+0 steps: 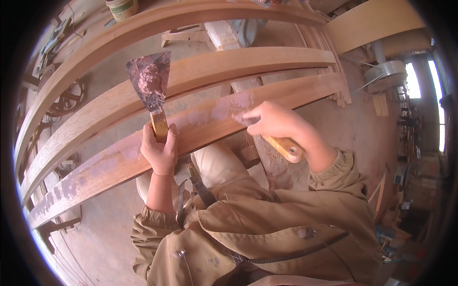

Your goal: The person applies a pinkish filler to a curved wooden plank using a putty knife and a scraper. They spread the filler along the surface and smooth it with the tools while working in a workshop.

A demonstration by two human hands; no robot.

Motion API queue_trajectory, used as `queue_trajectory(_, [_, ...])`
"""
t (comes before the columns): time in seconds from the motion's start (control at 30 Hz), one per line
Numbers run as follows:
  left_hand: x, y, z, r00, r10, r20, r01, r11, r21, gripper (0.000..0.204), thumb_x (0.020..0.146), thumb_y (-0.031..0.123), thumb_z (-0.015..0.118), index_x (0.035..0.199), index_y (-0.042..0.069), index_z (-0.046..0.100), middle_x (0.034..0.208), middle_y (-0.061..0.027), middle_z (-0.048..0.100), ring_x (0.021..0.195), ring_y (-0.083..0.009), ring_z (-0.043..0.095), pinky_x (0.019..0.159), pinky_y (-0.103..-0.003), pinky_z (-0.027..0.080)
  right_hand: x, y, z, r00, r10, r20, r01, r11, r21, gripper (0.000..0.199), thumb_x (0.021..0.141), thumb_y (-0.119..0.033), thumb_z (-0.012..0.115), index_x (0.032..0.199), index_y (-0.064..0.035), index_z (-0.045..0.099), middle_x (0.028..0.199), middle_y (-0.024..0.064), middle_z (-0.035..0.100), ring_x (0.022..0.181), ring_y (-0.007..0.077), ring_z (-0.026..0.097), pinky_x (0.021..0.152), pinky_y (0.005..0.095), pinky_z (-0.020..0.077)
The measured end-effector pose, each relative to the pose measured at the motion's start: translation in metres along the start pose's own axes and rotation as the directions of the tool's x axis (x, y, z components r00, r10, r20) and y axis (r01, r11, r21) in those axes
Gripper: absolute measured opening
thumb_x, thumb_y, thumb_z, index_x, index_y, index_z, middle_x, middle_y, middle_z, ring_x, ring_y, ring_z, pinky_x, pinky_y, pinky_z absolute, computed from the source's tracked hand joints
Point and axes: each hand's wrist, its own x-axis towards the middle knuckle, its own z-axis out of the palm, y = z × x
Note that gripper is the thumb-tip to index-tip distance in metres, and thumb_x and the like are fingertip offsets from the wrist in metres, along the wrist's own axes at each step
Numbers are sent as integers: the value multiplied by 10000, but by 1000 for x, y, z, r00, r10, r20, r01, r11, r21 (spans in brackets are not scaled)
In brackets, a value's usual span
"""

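My left hand [160, 152] grips the wooden handle of a broad putty knife [138, 85], its blade pointing up and away from me. A thick lump of pinkish putty [151, 76] sits on that blade. In my right hand [279, 120] is a second putty knife [286, 148], whose wooden handle sticks out below my palm. Its blade, partly hidden by my fingers and blurred, is at the surface of the nearest curved wooden beam [205, 132]. Mauve putty patches [229, 107] are smeared along this beam, mostly to the left and around the middle.
Two more curved beams, a middle one [248, 58] and a far one [191, 20], run beyond the nearest. Wooden strips [341, 90] lie at their right ends. A bucket [122, 8] stands at the back left, and a curved wooden panel [377, 21] at the upper right.
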Motion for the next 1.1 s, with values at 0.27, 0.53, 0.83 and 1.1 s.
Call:
queue_trajectory(0.27, [3,6,4,1000,23,7,-23,1000,5,242,778,201,693,796,24,528,625,-34,488,586,-105,429,559,-244,395,-12,27,34,957,73,-281,-106,989,-105,497,699,-228,630,1187,-140,585,838,229,614,750,348,615,710,372,479])
queue_trajectory(0.53, [2,1,3,999,40,-5,-40,998,40,248,781,209,692,805,24,529,628,-33,490,575,-107,441,553,-244,398,14,15,-10,967,238,-91,-222,962,160,468,691,-214,631,1146,-103,617,828,221,637,747,271,628,718,325,474])
queue_trajectory(0.83, [1,-2,1,1000,7,26,-9,998,59,266,768,198,710,867,17,544,680,-58,558,593,-140,497,600,-252,442,0,38,-10,965,130,-228,-83,975,207,464,699,-191,628,1133,-30,607,776,192,645,665,178,621,642,279,483])
queue_trajectory(1.1, [-1,-4,1,1000,-25,10,25,998,62,257,774,203,697,850,17,536,664,-64,524,587,-146,472,582,-258,429,-4,64,42,858,155,-489,-166,986,21,460,723,-220,618,1175,-140,596,786,209,625,727,346,617,686,391,485])
